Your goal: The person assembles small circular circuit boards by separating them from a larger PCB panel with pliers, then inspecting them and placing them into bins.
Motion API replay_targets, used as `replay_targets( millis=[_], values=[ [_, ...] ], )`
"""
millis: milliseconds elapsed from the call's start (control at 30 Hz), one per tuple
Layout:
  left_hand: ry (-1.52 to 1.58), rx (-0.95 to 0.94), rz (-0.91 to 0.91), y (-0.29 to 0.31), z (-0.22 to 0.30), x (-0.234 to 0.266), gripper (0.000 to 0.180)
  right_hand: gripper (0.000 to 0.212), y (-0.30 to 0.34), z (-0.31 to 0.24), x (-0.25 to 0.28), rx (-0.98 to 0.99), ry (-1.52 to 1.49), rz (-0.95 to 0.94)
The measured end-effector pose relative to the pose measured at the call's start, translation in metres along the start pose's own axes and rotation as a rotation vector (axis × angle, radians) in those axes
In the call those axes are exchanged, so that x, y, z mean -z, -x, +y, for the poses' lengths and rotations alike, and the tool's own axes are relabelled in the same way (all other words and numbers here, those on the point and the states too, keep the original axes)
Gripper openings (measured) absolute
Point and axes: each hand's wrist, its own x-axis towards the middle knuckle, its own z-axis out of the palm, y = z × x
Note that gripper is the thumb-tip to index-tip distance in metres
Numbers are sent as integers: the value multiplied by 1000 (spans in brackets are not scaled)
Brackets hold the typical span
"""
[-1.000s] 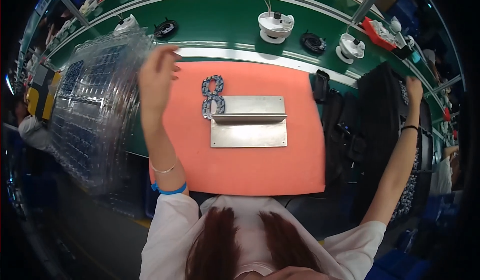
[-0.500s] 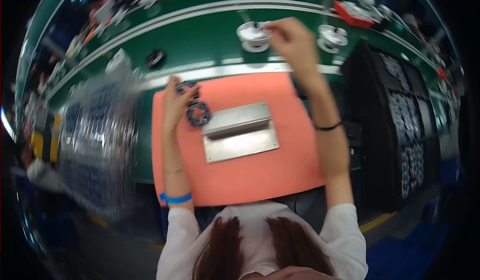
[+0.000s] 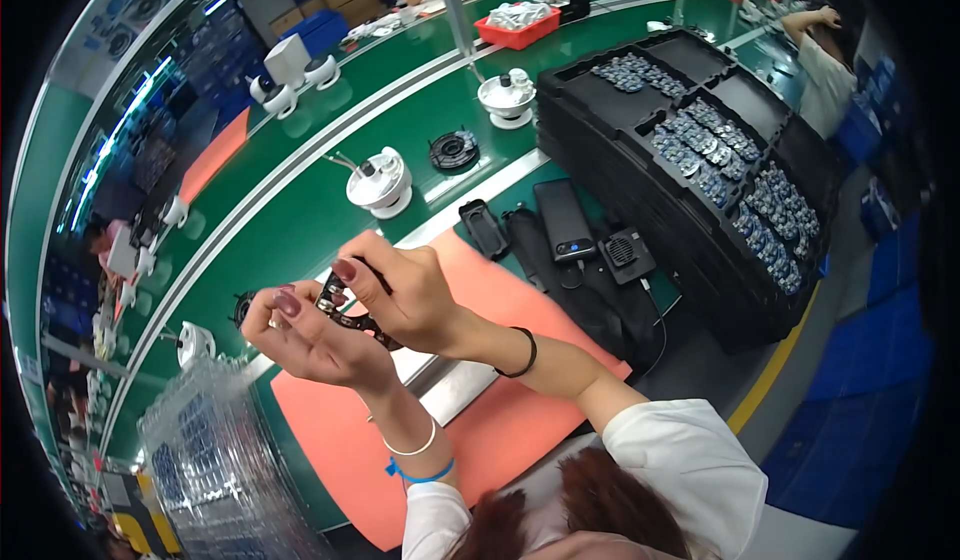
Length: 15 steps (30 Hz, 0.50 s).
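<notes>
My left hand [image 3: 325, 340] and my right hand [image 3: 415, 295] are close together above the orange mat [image 3: 345, 465]. Between their fingers are dark ring-shaped circuit boards [image 3: 372, 332] with small shiny spots. The left fingers are curled round them, and my right thumb and fingers pinch at the upper part. The fingers hide much of the boards, so I cannot tell where one ends and another begins. Below the hands, a silver metal plate fixture [image 3: 470, 390] lies on the mat, partly covered by my forearms.
Beyond the hands, two white round housings [image 3: 382, 185] stand on the green bench with a black ring part [image 3: 455, 150] between them. At right are a power bank [image 3: 563, 218] and a black crate [image 3: 625, 150] of small parts; at left, stacked clear trays [image 3: 215, 450].
My view has swung round to the right. My right hand has come back from the white housing to my left hand and now grips the boards too. A black ring part shows between the housings.
</notes>
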Motion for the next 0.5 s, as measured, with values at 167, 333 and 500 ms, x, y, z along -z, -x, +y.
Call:
replay_targets(
  millis=[167,333,500],
  values=[
    [30,340,-67,29,-13,-39,60,21,-12,28,25,226,199,227],
    [153,467,83,31,-31,-60,61,20,-20,52,26,295,194,216],
    [449,616,114,26,-79,-51,50,17,-21,57,16,335,237,138]
  ],
)
